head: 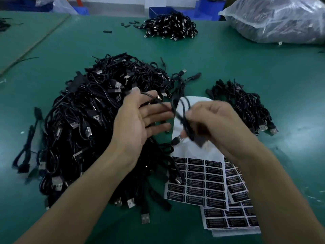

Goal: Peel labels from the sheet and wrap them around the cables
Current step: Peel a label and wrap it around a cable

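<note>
A big heap of black USB cables (pixel 84 131) covers the green table on the left. My right hand (pixel 216 125) grips a black cable (pixel 179 117) above the label sheet (pixel 197 182); a black label seems to hang from its fingers, but that spot is blurred. My left hand (pixel 139 122) hovers over the heap with fingers spread, and a thin strand of the cable crosses its fingertips. The sheets carry rows of black labels with white print. The upper part of the top sheet is bare white backing.
A smaller bundle of cables (pixel 246 108) lies to the right of my hands. Another pile of cables (pixel 172 27) sits at the back, with a large clear plastic bag (pixel 277 20) at the far right. Blue bins (pixel 158 10) stand beyond the table edge.
</note>
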`<state>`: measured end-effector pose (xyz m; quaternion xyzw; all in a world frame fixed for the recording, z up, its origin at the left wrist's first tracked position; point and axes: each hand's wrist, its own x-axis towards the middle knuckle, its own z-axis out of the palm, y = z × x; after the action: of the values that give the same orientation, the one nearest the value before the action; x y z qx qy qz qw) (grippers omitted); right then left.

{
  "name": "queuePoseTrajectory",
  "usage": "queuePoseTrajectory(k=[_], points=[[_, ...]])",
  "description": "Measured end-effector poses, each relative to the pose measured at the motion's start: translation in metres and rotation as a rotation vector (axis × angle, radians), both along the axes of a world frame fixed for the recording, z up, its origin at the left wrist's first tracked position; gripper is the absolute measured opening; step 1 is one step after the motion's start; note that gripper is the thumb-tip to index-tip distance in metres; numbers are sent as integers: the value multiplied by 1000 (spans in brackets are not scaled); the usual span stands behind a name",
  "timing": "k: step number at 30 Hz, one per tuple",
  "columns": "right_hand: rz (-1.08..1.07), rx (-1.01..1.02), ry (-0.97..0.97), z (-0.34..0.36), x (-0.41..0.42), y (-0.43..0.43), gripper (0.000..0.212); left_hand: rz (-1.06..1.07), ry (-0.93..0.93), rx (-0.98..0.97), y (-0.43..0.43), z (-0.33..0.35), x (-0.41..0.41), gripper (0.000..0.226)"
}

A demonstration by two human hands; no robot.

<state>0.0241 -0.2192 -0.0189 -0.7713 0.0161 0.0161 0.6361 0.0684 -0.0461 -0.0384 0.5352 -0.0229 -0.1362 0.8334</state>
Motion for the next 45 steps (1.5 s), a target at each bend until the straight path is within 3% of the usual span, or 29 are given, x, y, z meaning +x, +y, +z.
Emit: queuePoseTrajectory(k=[6,10,12,15,17,19,22,25,28,32,34,37,45], points=[[436,27,166,-12,-24,-3,25,67,79,-42,0,5,-4,43],[493,-65,199,-18,-29,2,17,68,32,29,5,5,-2,35],[360,-50,186,-17,-30,-1,15,28,38,6,7,5,-1,36],[-145,-44,91,-19,-28,-15,16,-34,39,9,8,6,0,49],[-409,-252,-1,-26,-27,-24,11,-47,17,33,7,5,0,54],[-499,-465,-21,-30,-28,-31,8,-34,-8,76,6,3,1,47],[-516,-551,26,-31,-30,-33,11,-28,-65,144,3,0,0,33],[-509,-488,100,-31,-30,-35,26,-36,-146,220,0,-5,0,25],[-486,-263,189,-28,-29,-39,29,-34,-370,471,-3,-11,-5,23],[-172,-4,323,-23,-31,-46,37,-178,-550,680,-8,-17,-18,27],[-29,54,342,-21,-34,-47,36,-229,-565,704,-9,-20,-20,31],[12,96,327,-18,-35,-47,36,-252,-571,717,-9,-21,-19,30],[-140,215,203,-25,-25,-17,64,-394,-561,779,-9,-22,-21,29]])
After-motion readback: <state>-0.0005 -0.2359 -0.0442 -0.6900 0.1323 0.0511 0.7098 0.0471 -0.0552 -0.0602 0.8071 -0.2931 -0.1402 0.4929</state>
